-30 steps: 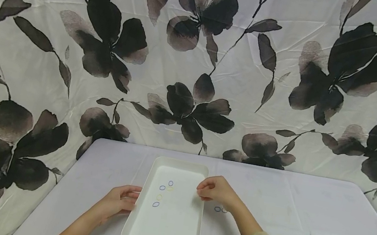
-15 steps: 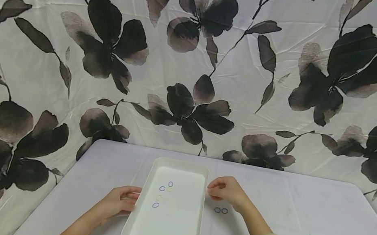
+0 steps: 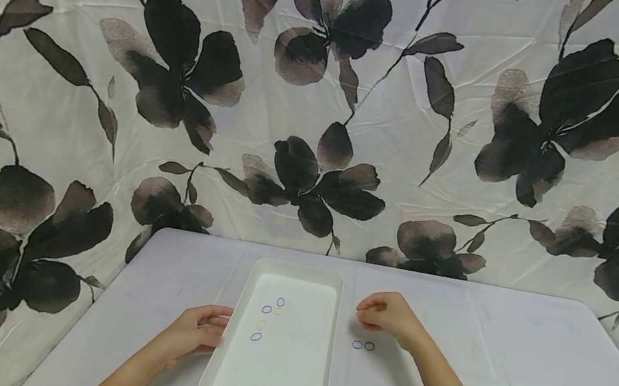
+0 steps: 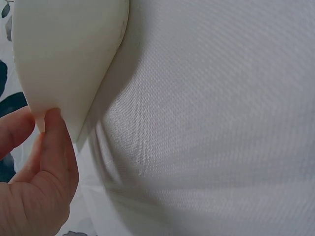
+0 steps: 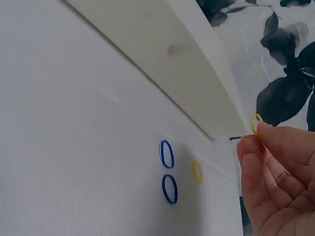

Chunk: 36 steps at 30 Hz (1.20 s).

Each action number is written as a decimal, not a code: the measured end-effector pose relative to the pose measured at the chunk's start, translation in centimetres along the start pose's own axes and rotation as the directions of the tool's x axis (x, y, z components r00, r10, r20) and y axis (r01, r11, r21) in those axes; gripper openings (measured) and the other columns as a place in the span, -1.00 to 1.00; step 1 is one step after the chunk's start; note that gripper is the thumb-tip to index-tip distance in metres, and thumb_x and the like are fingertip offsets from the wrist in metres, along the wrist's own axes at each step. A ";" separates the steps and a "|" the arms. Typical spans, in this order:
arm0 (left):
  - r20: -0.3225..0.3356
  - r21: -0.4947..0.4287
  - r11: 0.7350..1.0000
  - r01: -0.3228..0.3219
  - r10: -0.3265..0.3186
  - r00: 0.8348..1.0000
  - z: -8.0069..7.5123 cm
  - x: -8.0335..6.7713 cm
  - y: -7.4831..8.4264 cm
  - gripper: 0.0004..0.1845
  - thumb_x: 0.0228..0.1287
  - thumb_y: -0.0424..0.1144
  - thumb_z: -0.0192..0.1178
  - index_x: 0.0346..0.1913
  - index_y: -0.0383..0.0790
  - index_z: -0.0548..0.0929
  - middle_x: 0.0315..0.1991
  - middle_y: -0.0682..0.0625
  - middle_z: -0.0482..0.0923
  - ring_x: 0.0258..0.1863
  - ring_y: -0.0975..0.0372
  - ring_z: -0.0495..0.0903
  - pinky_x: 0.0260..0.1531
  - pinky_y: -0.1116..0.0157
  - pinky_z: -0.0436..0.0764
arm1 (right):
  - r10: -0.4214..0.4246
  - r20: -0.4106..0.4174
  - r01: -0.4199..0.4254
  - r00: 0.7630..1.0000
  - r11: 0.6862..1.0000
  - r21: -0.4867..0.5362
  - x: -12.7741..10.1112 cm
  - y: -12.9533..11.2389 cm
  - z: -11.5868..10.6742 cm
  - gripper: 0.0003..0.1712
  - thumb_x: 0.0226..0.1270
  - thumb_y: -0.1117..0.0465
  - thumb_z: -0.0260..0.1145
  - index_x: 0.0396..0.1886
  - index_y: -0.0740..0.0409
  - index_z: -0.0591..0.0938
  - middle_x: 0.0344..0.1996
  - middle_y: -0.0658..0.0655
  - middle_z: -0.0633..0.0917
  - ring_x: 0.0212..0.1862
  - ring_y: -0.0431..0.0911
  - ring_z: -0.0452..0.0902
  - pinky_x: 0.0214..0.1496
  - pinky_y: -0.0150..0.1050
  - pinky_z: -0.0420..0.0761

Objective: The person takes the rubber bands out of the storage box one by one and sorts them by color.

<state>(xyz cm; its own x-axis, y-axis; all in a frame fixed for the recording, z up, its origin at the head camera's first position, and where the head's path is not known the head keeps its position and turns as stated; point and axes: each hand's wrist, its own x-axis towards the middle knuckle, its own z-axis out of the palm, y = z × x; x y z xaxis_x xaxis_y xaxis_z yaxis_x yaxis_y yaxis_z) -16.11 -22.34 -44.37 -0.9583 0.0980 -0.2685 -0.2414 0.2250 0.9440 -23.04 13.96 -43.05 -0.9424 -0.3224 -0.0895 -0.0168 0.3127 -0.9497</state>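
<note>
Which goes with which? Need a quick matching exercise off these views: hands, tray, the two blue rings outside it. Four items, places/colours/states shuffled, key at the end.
Column 1
1. Left hand
2. Right hand
3. Tray
4. Two blue rings outside the tray

Column 2
A. white, with rounded corners
B. on the cloth, near a loose yellow ring
C. touching the tray's edge
D. pinching a yellow ring

Pairs: 1-C, 2-D, 3-A, 4-B
</note>
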 end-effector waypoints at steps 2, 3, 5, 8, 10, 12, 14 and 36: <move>0.002 -0.002 1.000 -0.002 0.002 1.000 0.0 0.0 0.1 -0.36 -0.05 -0.60 0.18 0.22 -0.49 0.35 -0.01 -0.27 0.48 -0.12 0.05 0.58 -0.20 0.18 0.62 | 0.006 -0.007 -0.006 1.000 1.000 0.003 0.0 0.2 -0.2 -0.79 0.14 0.42 0.29 -0.27 0.55 0.58 -0.53 0.07 0.65 -0.42 -0.13 0.60 -0.28 -0.17 0.66; 0.001 -0.003 1.000 -0.002 0.002 1.000 0.0 0.0 0.2 -0.36 -0.05 -0.60 0.18 0.21 -0.49 0.35 -0.01 -0.27 0.48 -0.12 0.05 0.58 -0.21 0.18 0.62 | 0.009 -0.009 -0.009 1.000 1.000 0.004 0.0 0.3 -0.4 -0.79 0.14 0.43 0.29 -0.27 0.55 0.58 -0.53 0.06 0.64 -0.42 -0.14 0.59 -0.28 -0.18 0.66; 0.003 -0.006 1.000 -0.004 0.004 1.000 0.0 -0.1 0.3 -0.36 -0.04 -0.60 0.18 0.21 -0.49 0.35 -0.01 -0.27 0.48 -0.13 0.06 0.58 -0.21 0.19 0.62 | 0.012 -0.010 -0.012 1.000 1.000 0.004 0.0 0.4 -0.6 -0.79 0.14 0.43 0.28 -0.27 0.56 0.57 -0.53 0.06 0.64 -0.43 -0.15 0.59 -0.28 -0.18 0.66; 0.004 -0.008 1.000 -0.007 0.007 1.000 0.0 -0.1 0.4 -0.37 -0.04 -0.60 0.18 0.21 -0.49 0.34 -0.01 -0.27 0.48 -0.13 0.06 0.58 -0.21 0.19 0.63 | 0.014 -0.017 -0.014 1.000 1.000 0.001 0.0 0.7 -0.8 -0.80 0.14 0.44 0.28 -0.28 0.56 0.57 -0.54 0.06 0.64 -0.44 -0.16 0.59 -0.29 -0.20 0.66; 0.008 -0.009 1.000 -0.011 0.011 1.000 0.0 -0.2 0.5 -0.37 -0.03 -0.60 0.18 0.21 -0.50 0.34 -0.01 -0.27 0.48 -0.13 0.06 0.58 -0.20 0.19 0.62 | 0.018 -0.025 -0.018 1.000 1.000 -0.005 0.0 0.9 -1.0 -0.80 0.14 0.44 0.28 -0.28 0.56 0.58 -0.54 0.05 0.64 -0.44 -0.17 0.58 -0.30 -0.22 0.66; 0.014 -0.011 1.000 -0.015 0.015 1.000 0.0 -0.2 0.5 -0.37 -0.02 -0.60 0.17 0.22 -0.50 0.33 -0.01 -0.28 0.47 -0.12 0.05 0.58 -0.19 0.19 0.62 | 0.027 -0.038 -0.027 0.999 1.000 -0.015 0.0 1.0 -1.1 -0.81 0.14 0.45 0.28 -0.28 0.54 0.59 -0.55 0.05 0.64 -0.45 -0.17 0.58 -0.31 -0.23 0.66; 0.019 -0.013 1.000 -0.018 0.019 1.000 0.0 -0.2 0.6 -0.38 -0.02 -0.60 0.16 0.22 -0.51 0.33 -0.01 -0.28 0.47 -0.11 0.05 0.58 -0.19 0.19 0.62 | 0.042 -0.048 -0.043 0.998 0.999 -0.020 -0.1 1.2 -1.1 -0.82 0.13 0.44 0.29 -0.28 0.52 0.59 -0.56 0.06 0.64 -0.45 -0.16 0.57 -0.31 -0.23 0.65; 0.028 -0.010 1.000 -0.017 0.017 0.999 -0.1 -0.3 0.3 -0.36 -0.03 -0.58 0.18 0.23 -0.51 0.32 0.01 -0.30 0.46 -0.11 0.04 0.58 -0.20 0.19 0.62 | 0.126 -0.195 -0.140 0.973 0.988 -0.062 0.2 3.9 -0.4 -0.90 0.07 0.45 0.33 -0.38 0.43 0.64 -0.63 0.02 0.60 -0.56 -0.21 0.48 -0.51 -0.38 0.53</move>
<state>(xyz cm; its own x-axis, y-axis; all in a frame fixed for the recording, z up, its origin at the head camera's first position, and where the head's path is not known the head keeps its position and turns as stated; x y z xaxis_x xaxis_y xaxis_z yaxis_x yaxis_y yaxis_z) -15.87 -22.37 -43.95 -0.9577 0.1289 -0.2572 -0.2265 0.2134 0.9503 -23.45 15.50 -46.65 -0.9839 -0.1003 -0.1480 0.0947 0.4098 -0.9072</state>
